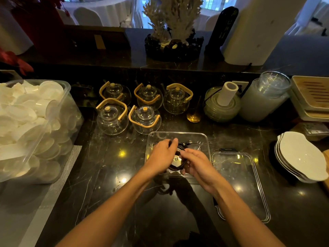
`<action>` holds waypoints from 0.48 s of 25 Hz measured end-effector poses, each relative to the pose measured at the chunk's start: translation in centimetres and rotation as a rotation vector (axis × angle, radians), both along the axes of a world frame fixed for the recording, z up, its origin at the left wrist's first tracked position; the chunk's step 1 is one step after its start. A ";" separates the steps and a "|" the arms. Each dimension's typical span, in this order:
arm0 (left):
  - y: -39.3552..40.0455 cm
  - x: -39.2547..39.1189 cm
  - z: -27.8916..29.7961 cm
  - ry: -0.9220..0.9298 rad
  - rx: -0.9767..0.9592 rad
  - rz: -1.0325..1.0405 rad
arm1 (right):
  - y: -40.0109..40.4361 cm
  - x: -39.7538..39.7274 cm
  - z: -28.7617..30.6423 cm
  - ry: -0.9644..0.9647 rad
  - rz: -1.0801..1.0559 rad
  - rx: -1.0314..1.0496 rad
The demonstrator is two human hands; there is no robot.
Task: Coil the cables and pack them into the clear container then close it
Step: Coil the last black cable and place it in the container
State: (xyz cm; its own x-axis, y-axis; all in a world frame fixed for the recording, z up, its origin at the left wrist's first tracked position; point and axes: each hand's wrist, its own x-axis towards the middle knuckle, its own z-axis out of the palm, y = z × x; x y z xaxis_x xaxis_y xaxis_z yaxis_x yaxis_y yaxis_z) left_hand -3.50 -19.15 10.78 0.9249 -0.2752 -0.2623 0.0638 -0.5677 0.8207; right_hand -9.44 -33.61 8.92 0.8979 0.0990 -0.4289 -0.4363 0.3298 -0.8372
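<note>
In the head view, at lower centre, a coiled black cable (178,164) is gripped by the left hand (161,157) and right hand (196,164) inside the clear container (204,139) on the worktop (110,166); the lid (238,179) lies just right. If released loosely, the coil could spring open and block closing.

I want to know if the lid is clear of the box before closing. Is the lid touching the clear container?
Apart. The head view shows the lid flat on the counter right of the clear container, with dark counter between their edges.
</note>
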 end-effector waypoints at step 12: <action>-1.8 1.2 -3.2 0.651 -0.421 0.092 | -1.1 -0.4 -1.6 -0.351 0.060 -1.000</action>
